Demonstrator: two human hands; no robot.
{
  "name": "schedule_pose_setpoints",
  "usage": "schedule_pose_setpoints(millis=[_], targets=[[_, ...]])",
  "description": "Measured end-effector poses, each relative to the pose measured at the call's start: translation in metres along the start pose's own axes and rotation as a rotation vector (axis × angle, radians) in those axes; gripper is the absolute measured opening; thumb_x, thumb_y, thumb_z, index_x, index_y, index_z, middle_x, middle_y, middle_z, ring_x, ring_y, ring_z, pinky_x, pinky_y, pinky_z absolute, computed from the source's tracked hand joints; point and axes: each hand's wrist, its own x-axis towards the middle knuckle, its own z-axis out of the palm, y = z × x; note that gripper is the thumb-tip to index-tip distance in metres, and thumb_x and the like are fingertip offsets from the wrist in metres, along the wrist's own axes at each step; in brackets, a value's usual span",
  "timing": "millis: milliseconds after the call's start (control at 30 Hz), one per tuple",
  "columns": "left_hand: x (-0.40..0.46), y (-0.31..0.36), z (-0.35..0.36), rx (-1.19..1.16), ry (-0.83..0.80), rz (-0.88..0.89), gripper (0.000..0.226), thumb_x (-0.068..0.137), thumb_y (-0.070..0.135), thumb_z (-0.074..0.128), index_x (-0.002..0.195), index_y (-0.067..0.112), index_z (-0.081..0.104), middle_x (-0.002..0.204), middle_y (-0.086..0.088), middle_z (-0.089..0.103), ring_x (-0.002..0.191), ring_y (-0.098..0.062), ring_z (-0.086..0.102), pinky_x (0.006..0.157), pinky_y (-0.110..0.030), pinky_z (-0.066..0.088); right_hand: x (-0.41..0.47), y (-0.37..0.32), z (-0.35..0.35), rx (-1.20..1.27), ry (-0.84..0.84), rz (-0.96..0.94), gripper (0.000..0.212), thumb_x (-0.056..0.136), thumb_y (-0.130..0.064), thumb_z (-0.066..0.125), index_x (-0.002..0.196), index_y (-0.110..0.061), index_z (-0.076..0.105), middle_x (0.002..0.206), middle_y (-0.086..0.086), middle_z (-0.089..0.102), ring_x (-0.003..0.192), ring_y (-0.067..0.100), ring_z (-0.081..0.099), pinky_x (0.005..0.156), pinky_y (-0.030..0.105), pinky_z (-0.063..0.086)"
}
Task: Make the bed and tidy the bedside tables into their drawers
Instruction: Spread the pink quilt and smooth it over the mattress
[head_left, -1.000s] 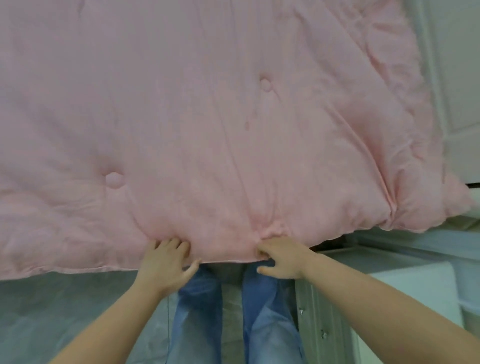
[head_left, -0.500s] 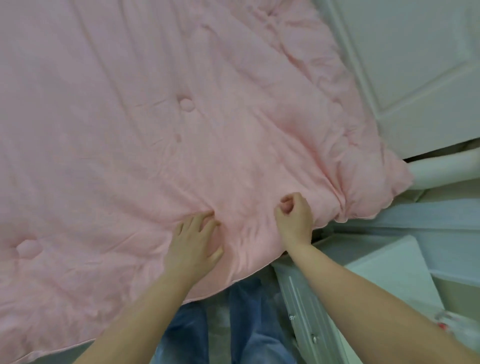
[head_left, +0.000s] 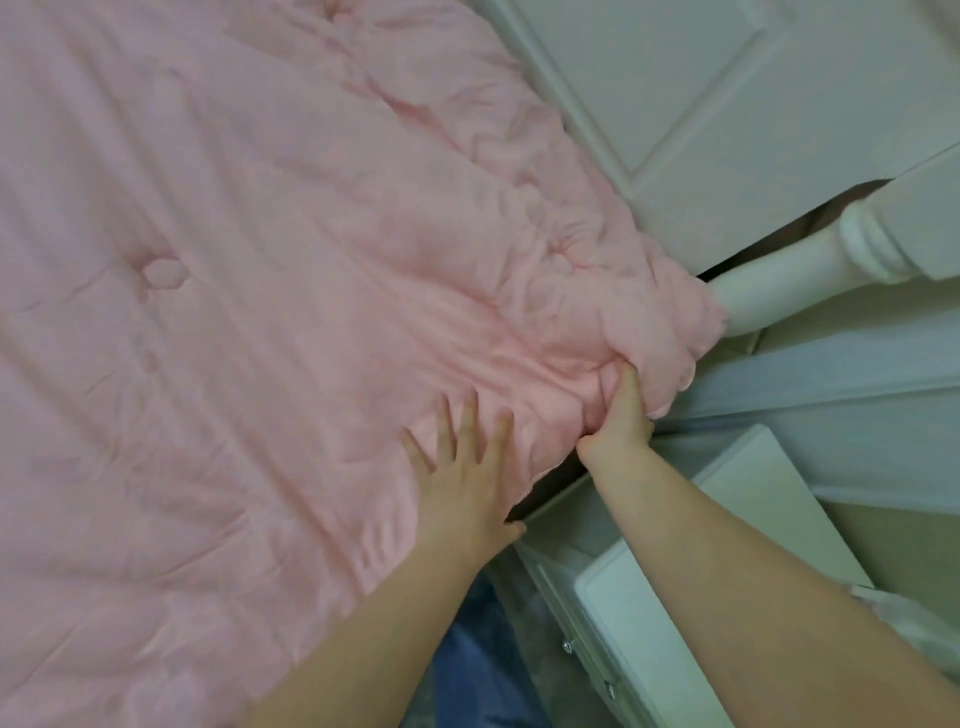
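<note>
A pink tufted quilt (head_left: 249, 291) covers the bed and fills most of the head view. My left hand (head_left: 465, 475) lies flat on it near its edge, fingers spread and straight. To its right, my right hand (head_left: 621, 413) grips a bunched fold of the quilt close to its corner (head_left: 670, 332), fingers buried in the fabric. The corner is puffed up beside the white headboard (head_left: 675, 130). A white bedside table (head_left: 769, 483) stands just right of my right forearm, with its drawer front (head_left: 618, 644) lower down.
A turned white bedpost (head_left: 810, 260) juts out at the right beside the quilt corner. Blue trouser legs (head_left: 483, 670) show below, between the bed's edge and the bedside table. A pale skirting board (head_left: 831, 374) runs along the right.
My view has swung toward the quilt's right corner. My left hand went from curled at the edge to flat and spread. My right hand moved up toward the corner, gripping fabric.
</note>
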Motion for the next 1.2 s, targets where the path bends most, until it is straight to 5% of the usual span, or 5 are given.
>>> schedule_pose_setpoints(millis=[167, 433, 633, 833, 1200], targets=[[0.039, -0.005, 0.013, 0.111, 0.086, -0.002, 0.078, 0.071, 0.033, 0.072, 0.141, 0.027, 0.039, 0.145, -0.011, 0.042, 0.133, -0.045, 0.035, 0.103, -0.068, 0.025, 0.024, -0.038, -0.005, -0.035, -0.310, 0.029, 0.063, 0.067, -0.071, 0.069, 0.121, -0.039, 0.062, 0.125, -0.002, 0.066, 0.112, 0.023, 0.063, 0.097, 0.045, 0.050], [0.013, -0.014, -0.008, -0.097, 0.077, 0.250, 0.034, 0.054, 0.025, 0.068, 0.086, 0.027, 0.056, 0.085, 0.007, 0.059, 0.075, -0.026, 0.052, 0.060, -0.034, 0.040, 0.037, -0.033, -0.060, -0.364, 0.220, -0.401, 0.031, 0.081, -0.018, 0.049, 0.108, -0.020, 0.065, 0.105, 0.007, 0.069, 0.095, 0.030, 0.065, 0.087, 0.041, 0.054], [-0.026, -0.044, 0.011, 0.002, -0.095, 0.319, 0.054, 0.070, 0.052, 0.049, 0.121, 0.034, 0.051, 0.125, 0.011, 0.051, 0.113, -0.020, 0.053, 0.093, -0.039, 0.039, 0.072, 0.018, -0.092, -0.428, 0.281, 0.027, 0.124, 0.052, -0.069, 0.079, 0.151, -0.018, 0.023, 0.149, 0.011, 0.042, 0.129, 0.034, 0.049, 0.107, 0.049, 0.040], [-0.044, -0.045, 0.015, 0.141, -0.059, 0.231, 0.099, 0.059, 0.040, 0.074, 0.148, 0.032, 0.033, 0.161, -0.013, 0.015, 0.147, -0.041, 0.011, 0.111, -0.071, 0.005, 0.038, -0.008, -0.035, -0.830, 0.175, -0.460, 0.100, 0.075, -0.046, 0.074, 0.154, -0.028, 0.015, 0.158, 0.004, 0.024, 0.142, 0.030, 0.031, 0.110, 0.048, 0.033], [-0.060, -0.063, 0.018, -0.441, -0.219, 0.328, 0.074, 0.082, 0.021, 0.045, 0.151, 0.038, 0.024, 0.160, 0.013, 0.013, 0.149, -0.006, 0.000, 0.122, -0.039, -0.003, 0.054, -0.029, -0.009, -1.171, 0.144, -0.653, 0.022, 0.090, -0.003, 0.053, 0.111, -0.005, 0.051, 0.113, 0.016, 0.060, 0.100, 0.030, 0.057, 0.079, 0.031, 0.040]])
